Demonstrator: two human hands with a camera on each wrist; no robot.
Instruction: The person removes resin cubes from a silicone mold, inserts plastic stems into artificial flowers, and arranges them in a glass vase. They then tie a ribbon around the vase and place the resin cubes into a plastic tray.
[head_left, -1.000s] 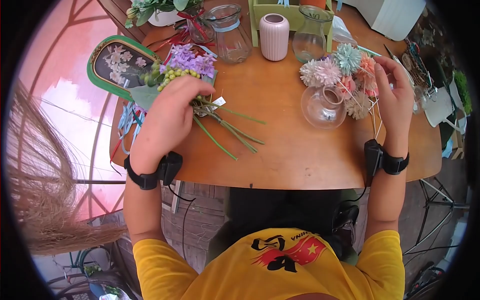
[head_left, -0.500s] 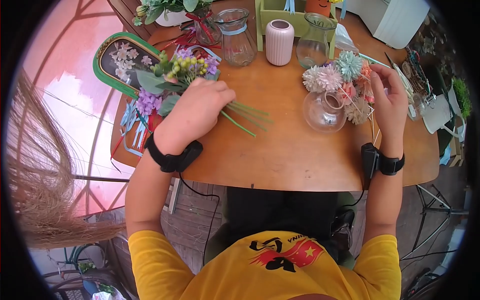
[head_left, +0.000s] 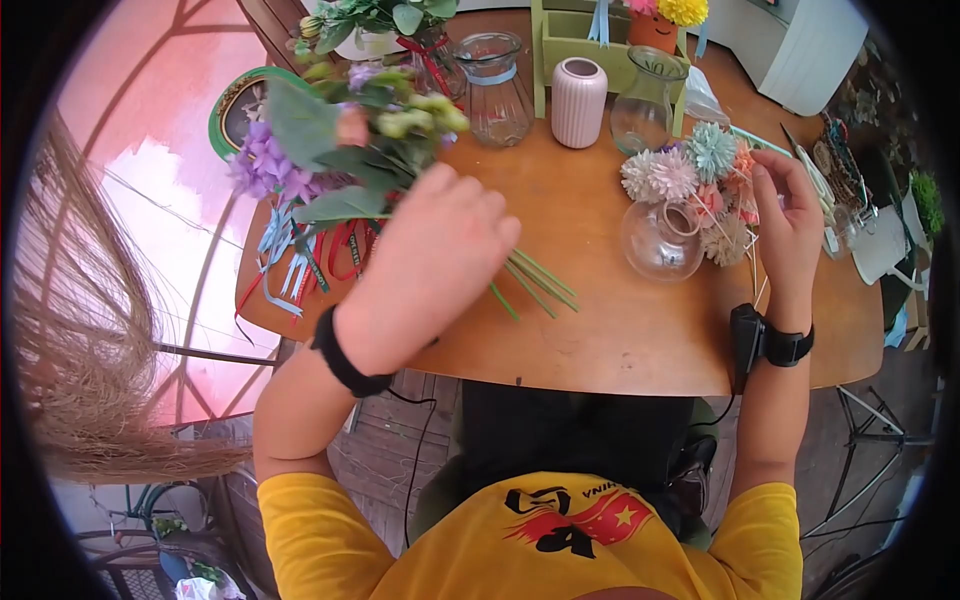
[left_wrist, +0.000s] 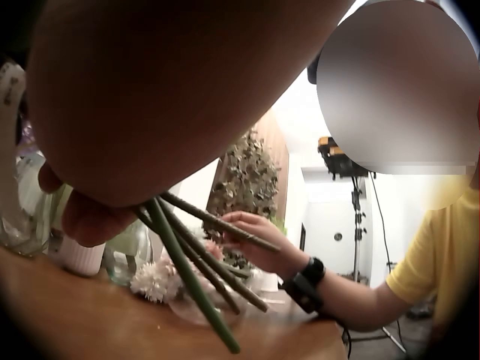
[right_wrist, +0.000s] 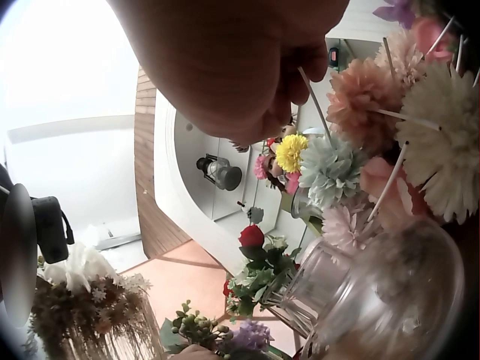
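Note:
My left hand [head_left: 435,260] grips the green stems [left_wrist: 184,277] of a bunch of artificial flowers [head_left: 350,150], held above the table's left side. The bunch has purple blossoms [head_left: 270,165], broad leaves and blurred yellow-green berries, and its stem ends point right and toward me. On the right, my right hand [head_left: 790,215] stays beside a cluster of pompom flowers [head_left: 672,175] in pink, cream, pale blue and orange. Its fingers are loosely bent, with a gap between thumb and forefinger. A round clear glass vase [head_left: 660,245] stands in front of the cluster, whose thin white stems [right_wrist: 394,180] stick out.
A pink ribbed vase [head_left: 579,105] and two clear glass vases, one with a blue band [head_left: 497,95], stand along the back. A green wooden box [head_left: 610,60] is behind them. Ribbons [head_left: 290,265] and a green-rimmed oval frame [head_left: 225,120] lie at left.
My left hand has moved right and toward me with the bunch, which has risen and turned, uncovering red ribbons on the table. My right hand stays by the pompom flowers.

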